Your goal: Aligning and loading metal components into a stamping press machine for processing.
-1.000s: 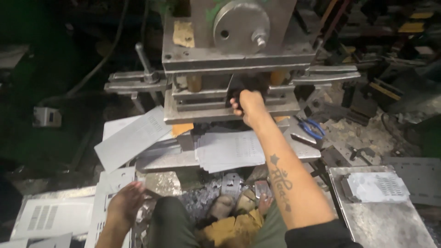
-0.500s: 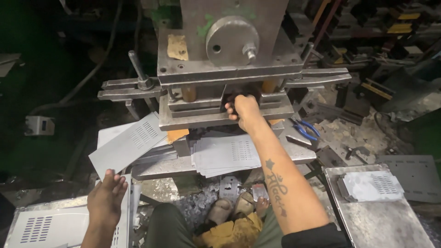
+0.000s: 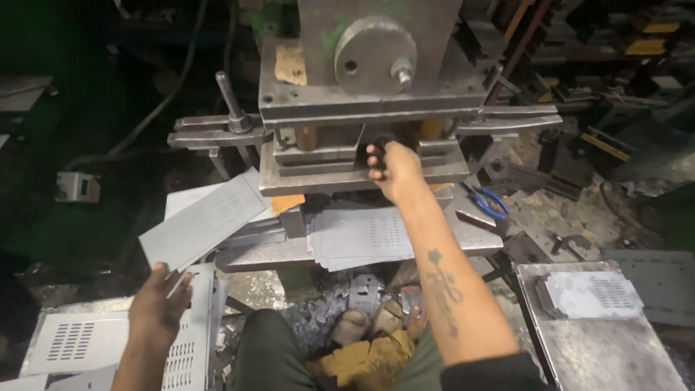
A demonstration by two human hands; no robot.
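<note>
Since a moment ago the left hand has come up from the low stack of slotted plates at 8 o'clock and now pinches the near corner of a grey metal sheet, lifted and tilted. The right hand stays closed on something dark in the press opening at 12 o'clock; what it grips is hidden. So a new sheet is ready while the die is occupied. A pile of punched sheets overhangs the bench edge; open room is left of the press.

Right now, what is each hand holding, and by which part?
Left hand pinches a metal sheet by its near corner; right hand grips something dark in the press.
</note>
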